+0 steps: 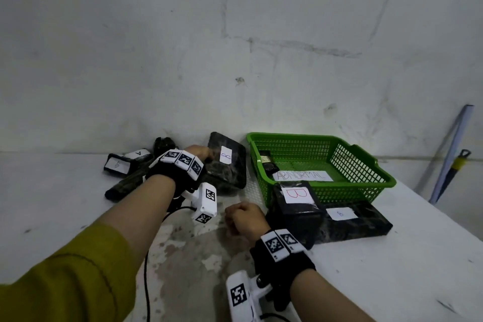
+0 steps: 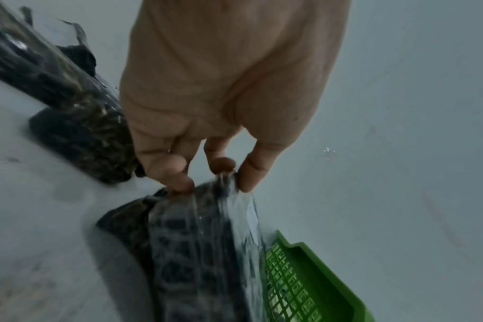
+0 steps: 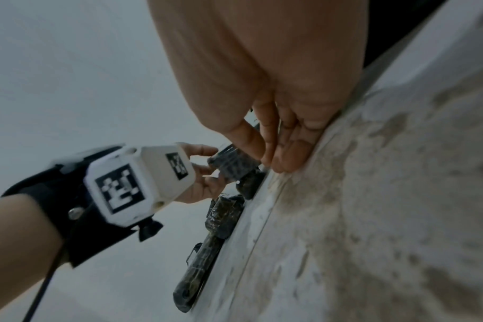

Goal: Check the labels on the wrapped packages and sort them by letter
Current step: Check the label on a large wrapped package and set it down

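The left hand (image 1: pixel 200 152) pinches the near-left corner of a flat dark wrapped package (image 1: pixel 228 165), fingertips (image 2: pixel 179 180) and thumb closed on its film-covered edge, as the left wrist view shows; the package lies tilted, its far edge raised toward the wall (image 1: pixel 235 34), just left of the green basket (image 1: pixel 366 165), and its white label (image 1: pixel 225 158) reads B; the right hand (image 1: pixel 244 218) rests on the table (image 1: pixel 392 269) nearer the person, fingers loosely curled and holding nothing, the little-finger side against the stained surface in the right wrist view. The governing relation: the B pile lies to the right of the gripped package, in front of the basket, where a thick package with a red-outlined B label (image 1: pixel 298 213) sits partly on a long flat slab labelled B (image 1: pixel 358 219); the gripped package's long axis runs roughly from near to far, whereas the slab's runs left to right, so a carry across the basket's front corner and a turn seem likely to be needed. The right hand is nearer to that pile, the left nearer to the unsorted heap, where packages marked A (image 1: pixel 138 153) and B (image 1: pixel 118 165) lie overlapping at far left beside a long dark roll (image 1: pixel 125 185). The basket bears an ABNORMAL sign (image 1: pixel 303 175) and holds one small package (image 1: pixel 266 163), its label too blurred to read.
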`<action>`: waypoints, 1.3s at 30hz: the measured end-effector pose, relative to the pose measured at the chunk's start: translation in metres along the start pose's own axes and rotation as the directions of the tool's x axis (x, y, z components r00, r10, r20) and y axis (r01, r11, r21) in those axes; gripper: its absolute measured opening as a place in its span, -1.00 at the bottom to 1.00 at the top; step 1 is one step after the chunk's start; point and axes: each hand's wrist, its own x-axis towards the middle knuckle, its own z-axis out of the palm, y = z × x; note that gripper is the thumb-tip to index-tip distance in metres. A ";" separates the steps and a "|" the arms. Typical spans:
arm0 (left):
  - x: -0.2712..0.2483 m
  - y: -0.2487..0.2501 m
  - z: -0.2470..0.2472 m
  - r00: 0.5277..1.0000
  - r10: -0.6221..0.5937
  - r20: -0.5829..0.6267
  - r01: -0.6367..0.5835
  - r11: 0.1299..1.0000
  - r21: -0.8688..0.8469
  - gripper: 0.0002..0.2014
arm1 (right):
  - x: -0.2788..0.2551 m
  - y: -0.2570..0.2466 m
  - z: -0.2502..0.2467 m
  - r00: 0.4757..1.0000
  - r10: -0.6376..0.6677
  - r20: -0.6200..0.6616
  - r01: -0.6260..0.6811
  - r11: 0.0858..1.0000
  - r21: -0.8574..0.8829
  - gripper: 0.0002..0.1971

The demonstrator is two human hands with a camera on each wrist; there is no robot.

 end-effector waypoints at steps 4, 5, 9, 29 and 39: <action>-0.030 -0.008 -0.015 1.000 -0.011 0.028 0.015 0.987 -0.157 -0.74 | 0.000 -0.006 -0.001 1.000 0.002 0.016 -0.002 1.000 0.030 -0.73; -0.035 -0.010 -0.020 1.000 0.006 0.018 -0.002 0.980 -0.197 -0.74 | -0.005 -0.013 -0.002 0.999 0.020 0.025 -0.022 0.996 0.083 -0.73; -0.071 -0.013 -0.044 0.984 0.176 -0.040 -0.180 0.935 -0.305 -0.84 | -0.041 -0.057 -0.011 0.995 -0.049 0.091 0.020 0.954 0.300 -0.52; -0.223 -0.008 -0.087 0.843 0.481 -0.242 -0.530 0.660 -0.533 -0.36 | -0.136 -0.156 -0.077 0.707 -0.622 0.338 0.534 0.782 0.322 -0.23; -0.213 -0.017 -0.082 0.892 0.365 -0.266 -0.451 0.747 -0.488 -0.21 | -0.113 -0.145 -0.079 0.689 -0.611 0.390 0.548 0.791 0.270 -0.45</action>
